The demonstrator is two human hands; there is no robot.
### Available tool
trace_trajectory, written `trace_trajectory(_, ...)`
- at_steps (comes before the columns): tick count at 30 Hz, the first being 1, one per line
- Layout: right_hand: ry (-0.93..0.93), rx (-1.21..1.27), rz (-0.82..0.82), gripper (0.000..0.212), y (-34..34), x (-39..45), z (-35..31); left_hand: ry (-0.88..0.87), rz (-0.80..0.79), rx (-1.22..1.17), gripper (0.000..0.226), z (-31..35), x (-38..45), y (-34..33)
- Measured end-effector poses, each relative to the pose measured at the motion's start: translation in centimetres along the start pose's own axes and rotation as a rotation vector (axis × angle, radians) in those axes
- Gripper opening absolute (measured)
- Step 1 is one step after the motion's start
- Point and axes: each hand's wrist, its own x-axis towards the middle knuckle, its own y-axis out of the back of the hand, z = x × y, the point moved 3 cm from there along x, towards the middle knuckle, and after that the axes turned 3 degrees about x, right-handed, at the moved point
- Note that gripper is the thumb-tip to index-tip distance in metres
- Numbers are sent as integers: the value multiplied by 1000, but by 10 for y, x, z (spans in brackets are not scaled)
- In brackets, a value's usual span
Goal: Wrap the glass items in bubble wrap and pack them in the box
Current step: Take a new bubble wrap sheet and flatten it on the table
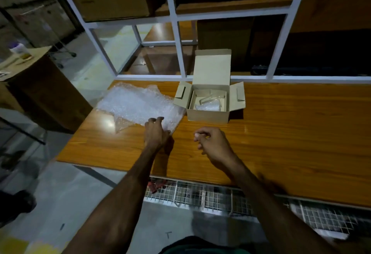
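A sheet of bubble wrap lies spread on the left part of the wooden table. My left hand rests on its near right corner, fingertips pressing or pinching the edge. To the right stands a small open cardboard box, its lid up and side flaps out. Inside it lie a bubble-wrapped bundle and a clear glass item. My right hand hovers over the table in front of the box, fingers loosely curled, nothing visible in it.
A white metal shelf frame rises behind the table, with large cardboard boxes on its shelves. A wire mesh rack runs under the table's near edge. A brown carton with a bottle on it stands at the left.
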Motion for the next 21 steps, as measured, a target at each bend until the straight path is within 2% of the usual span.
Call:
trace_trajectory(5,-55,61,65,15,-27,-3,-3,-153,-63,-10,58,-11,23,-4)
trace_trajectory(12,-116,57,132,17,-50,-6,-2,-241,86,-286,18,-12,34,13)
trace_trajectory(15,-115,49,158,16,-54,-4,-6,-274,189,-421,23,-17,37,24)
trace_trajectory(18,-94,66,153,15,-61,1,-15,-232,243,-480,30,-29,38,33)
trace_trajectory(21,-87,67,134,15,-72,10,-26,-251,271,-587,18,-34,30,41)
